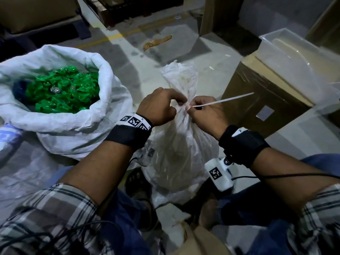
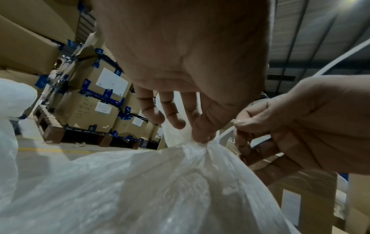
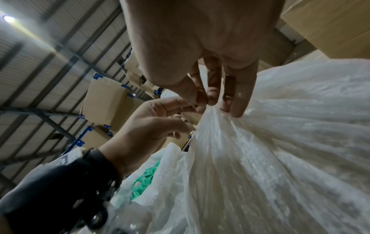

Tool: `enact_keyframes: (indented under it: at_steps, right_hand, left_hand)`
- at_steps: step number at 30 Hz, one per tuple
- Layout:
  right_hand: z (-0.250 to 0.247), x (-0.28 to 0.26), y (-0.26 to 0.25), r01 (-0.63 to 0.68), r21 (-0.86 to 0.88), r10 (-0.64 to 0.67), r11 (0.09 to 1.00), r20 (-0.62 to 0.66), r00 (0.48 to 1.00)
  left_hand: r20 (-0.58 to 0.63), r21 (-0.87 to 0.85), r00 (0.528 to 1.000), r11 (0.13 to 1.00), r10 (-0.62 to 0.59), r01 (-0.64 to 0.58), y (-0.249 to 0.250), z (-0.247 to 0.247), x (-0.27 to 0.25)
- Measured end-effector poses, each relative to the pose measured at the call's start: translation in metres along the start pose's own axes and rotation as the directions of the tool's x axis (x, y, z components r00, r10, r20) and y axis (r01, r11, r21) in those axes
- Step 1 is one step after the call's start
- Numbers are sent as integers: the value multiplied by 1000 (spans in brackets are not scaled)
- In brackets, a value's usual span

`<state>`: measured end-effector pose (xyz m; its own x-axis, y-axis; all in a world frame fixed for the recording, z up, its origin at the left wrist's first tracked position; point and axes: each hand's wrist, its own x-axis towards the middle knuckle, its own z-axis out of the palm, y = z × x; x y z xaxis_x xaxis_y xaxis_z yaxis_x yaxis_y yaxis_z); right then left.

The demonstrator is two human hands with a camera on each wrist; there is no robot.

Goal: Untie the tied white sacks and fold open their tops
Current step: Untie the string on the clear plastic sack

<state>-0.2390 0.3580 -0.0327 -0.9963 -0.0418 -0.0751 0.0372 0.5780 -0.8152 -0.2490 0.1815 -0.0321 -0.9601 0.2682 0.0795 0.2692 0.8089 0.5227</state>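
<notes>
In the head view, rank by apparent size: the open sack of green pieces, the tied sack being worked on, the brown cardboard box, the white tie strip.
1. Open sack
2. Tied sack and cardboard box: look alike, box partly covered
3. Tie strip

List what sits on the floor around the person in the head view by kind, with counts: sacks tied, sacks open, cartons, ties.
Tied white sack: 1, both hands at its neck
Open white sack holding green pieces: 1
Brown carton on the right: 1
White tie, pinched by the right hand: 1
Total: 4
The left hand grips the neck.
</notes>
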Motion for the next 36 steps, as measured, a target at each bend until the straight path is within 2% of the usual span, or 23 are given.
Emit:
enact_keyframes:
  at_steps: [4,7,9,13,15,17,20,24,27,30,32,36]
  right_hand:
    - [-3,0,-5,11,10,-11,1000,70,997]
    - [-3,-3,-8,94,-88,-86,992,88,992]
    - [-5,-1,-9,92,-89,-85,992,87,993]
    - [-8,1,-12,93,-65,-86,994,95,992]
    - [-9,1,-15,82,-52,-76,995,119,990]
    - [-12,1,-16,9,-22,-6,1000,130,991]
    - [-20,5,-19,-106,-38,111,994,136,985]
    - [-20,8,-24,-128,-159,159,979,198,967]
    - [-10,10,-26,-154,-174,184,973,173,967]
    - [-5,14,-28,-173,-183,199,968,136,971]
    - [-5,15,-28,-183,-176,205,967,118,972]
    - [-1,15,-24,-123,-218,147,968,97,984]
  left_hand:
    - [16,184,999,981,51,-53,2,8,1]
    - [108,182,992,980,61,-80,1,16,-2]
    - [146,171,987,981,68,-93,0,18,-3]
    - [58,164,998,986,18,-27,1,11,2]
    - [67,193,998,981,7,-20,3,8,2]
    - [77,200,997,980,11,-27,5,10,2]
    - [73,133,997,991,12,-22,0,14,-1]
    - [33,44,999,999,9,-10,-17,22,-15]
    - [4,45,1000,999,-24,24,-22,21,-19]
    - [122,-46,991,997,-59,65,-22,9,-11]
    - [203,-73,979,996,-37,53,-22,1,-5]
    - [233,-215,972,975,-6,57,-32,1,-2]
